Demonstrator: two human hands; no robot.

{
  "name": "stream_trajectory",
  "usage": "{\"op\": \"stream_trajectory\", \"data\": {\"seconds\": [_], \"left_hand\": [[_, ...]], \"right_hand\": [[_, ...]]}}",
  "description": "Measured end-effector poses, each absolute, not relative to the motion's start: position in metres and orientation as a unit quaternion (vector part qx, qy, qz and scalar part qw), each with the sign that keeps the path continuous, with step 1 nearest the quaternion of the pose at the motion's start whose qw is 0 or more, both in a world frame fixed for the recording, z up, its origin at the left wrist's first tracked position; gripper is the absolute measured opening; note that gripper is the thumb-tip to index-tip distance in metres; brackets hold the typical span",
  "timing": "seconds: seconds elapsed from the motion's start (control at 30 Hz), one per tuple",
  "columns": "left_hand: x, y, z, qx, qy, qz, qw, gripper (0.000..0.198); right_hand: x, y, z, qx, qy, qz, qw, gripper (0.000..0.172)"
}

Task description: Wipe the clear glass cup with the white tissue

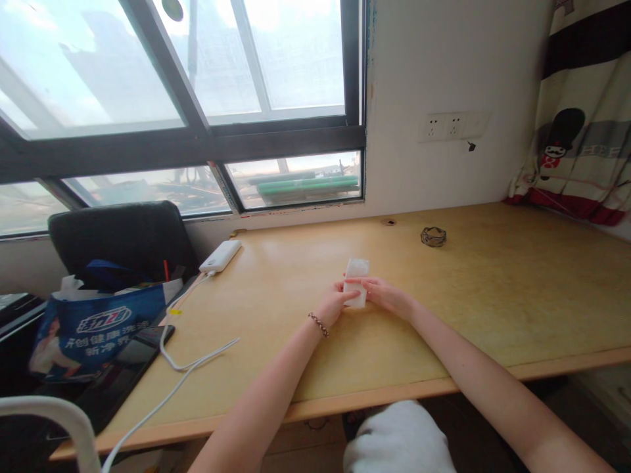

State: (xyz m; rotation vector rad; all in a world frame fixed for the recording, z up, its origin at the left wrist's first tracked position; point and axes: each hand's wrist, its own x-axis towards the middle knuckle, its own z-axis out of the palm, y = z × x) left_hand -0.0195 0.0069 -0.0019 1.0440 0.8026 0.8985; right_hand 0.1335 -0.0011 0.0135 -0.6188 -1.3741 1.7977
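Note:
A small white rectangle [357,268], which looks like a folded tissue, stands upright above the middle of the wooden table. My left hand [338,299], with a beaded bracelet [319,326] at its wrist, grips the lower left side, thumb across the front and the other fingers mostly hidden behind. From the other side, my right hand [387,293] pinches the right edge, and one finger reaches across the front. Both hands are close together, near the table surface. Whether the white piece touches the table, I cannot tell.
Left on the wooden table [493,295] lie a white power bank [221,255] with a white cable [185,374] and a dark tablet [123,374]. A blue bag [98,328] rests by a black chair [123,236]. A dark ring-shaped object [433,237] sits toward the back right.

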Motion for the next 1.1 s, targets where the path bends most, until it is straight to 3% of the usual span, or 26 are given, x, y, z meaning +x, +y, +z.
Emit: {"op": "stream_trajectory", "data": {"seconds": [0.6, 0.93, 1.0, 1.1], "left_hand": [[-0.019, 0.003, 0.001, 0.540, 0.314, 0.325, 0.710, 0.045], [-0.018, -0.003, 0.006, 0.495, 0.303, 0.368, 0.726, 0.082], [-0.019, -0.002, 0.006, 0.506, 0.300, 0.371, 0.719, 0.080], [-0.019, 0.000, 0.002, 0.523, 0.305, 0.341, 0.719, 0.055]], "right_hand": [[0.142, 0.012, 0.015, -0.290, -0.439, 0.659, 0.538, 0.042], [0.145, 0.016, 0.007, -0.324, -0.447, 0.613, 0.566, 0.053], [0.146, 0.018, 0.003, -0.330, -0.442, 0.612, 0.567, 0.049], [0.147, 0.020, -0.002, -0.343, -0.435, 0.616, 0.560, 0.040]]}}
